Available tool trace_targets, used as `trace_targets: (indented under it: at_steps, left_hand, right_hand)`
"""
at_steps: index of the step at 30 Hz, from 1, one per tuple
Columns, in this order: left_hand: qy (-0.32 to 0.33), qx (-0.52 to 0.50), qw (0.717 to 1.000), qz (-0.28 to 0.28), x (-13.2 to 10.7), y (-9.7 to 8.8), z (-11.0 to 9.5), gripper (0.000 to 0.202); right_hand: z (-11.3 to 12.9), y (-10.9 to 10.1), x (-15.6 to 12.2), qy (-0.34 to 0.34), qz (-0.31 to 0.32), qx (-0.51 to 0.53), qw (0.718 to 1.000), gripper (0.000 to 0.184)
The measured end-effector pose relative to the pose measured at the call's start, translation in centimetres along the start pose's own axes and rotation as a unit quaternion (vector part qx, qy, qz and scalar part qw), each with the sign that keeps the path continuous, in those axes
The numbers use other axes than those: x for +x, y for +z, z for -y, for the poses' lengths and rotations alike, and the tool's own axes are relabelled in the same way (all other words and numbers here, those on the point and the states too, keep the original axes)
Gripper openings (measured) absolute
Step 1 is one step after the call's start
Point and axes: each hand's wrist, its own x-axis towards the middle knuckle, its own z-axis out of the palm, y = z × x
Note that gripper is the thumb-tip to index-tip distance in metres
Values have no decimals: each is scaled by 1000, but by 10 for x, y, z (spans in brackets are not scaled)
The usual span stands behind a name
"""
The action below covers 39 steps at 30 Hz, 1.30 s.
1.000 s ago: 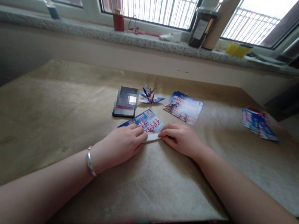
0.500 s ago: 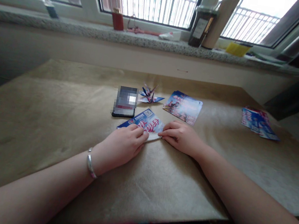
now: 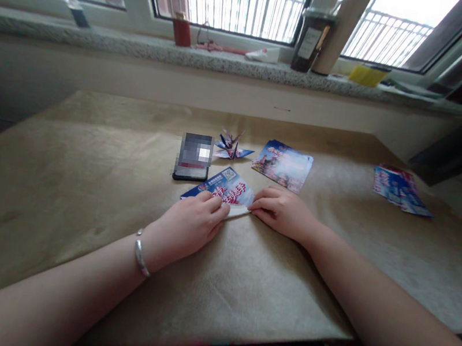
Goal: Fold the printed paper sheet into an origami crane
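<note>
A blue and red printed paper sheet lies folded on the brown table cover, its white underside showing at the near edge. My left hand, with a silver bangle at the wrist, presses its curled fingers on the sheet's near left part. My right hand has its fingers pressed together on the sheet's right corner. Behind the sheet lie a dark phone and a small folded paper crane.
Another printed sheet lies beyond my right hand, and a stack of similar sheets sits at the far right. The stone windowsill holds a red cup, a dark jar and a yellow object.
Both hands have stayed pressed on the folded sheet, with only slight shifts of the fingers. The view has barely moved.
</note>
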Motion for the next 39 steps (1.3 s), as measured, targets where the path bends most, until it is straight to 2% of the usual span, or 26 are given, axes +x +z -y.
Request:
trace_targets:
  at_steps: [7,12,22,28,33,39]
  left_hand:
    - [9,24,1000,-13,0,6,0,32]
    - [28,31,999,-2,-1,5,-2,38]
    - [8,-1,1000,8,-3,2,-3,44]
    - [12,-3,1000,14,-2,-6,-3,43]
    - [9,-9,999,35,-5,-14,-5,39]
    - [14,-4,999,41,-9,-14,-5,39]
  right_hand:
    - [1,-3,-1,13,28,-21,999,18]
    - [4,-6,0,-7,36,-52,998,19]
    - [14,-9,0,-24,47,-96,994,20]
    - [19,-6,4,-71,40,-52,995,24]
    - [20,-5,5,-63,41,-56,996,23]
    - [19,-4,4,-61,40,-44,996,24]
